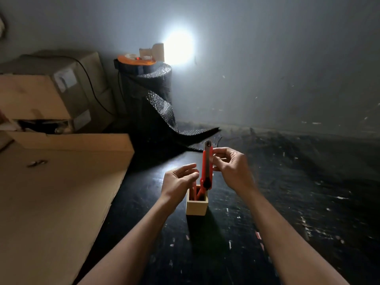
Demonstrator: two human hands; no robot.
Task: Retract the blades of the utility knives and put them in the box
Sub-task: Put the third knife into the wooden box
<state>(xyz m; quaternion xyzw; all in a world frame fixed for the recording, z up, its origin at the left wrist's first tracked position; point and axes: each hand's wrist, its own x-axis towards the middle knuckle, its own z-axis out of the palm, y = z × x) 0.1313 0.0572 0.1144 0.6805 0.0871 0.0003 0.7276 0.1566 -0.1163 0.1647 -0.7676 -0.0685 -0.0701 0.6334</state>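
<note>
A right hand pinched an upright orange plastic utility knife just above the small square wooden box, apparently to lower it in; the left hand hovered open beside it, left of the knife.

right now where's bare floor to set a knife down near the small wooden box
Open dark floor lies right of the small wooden box, beyond the right hand. Left is tight: the flat cardboard sheet edges close. Behind, the black bubble-wrap roll spills forward.
</note>
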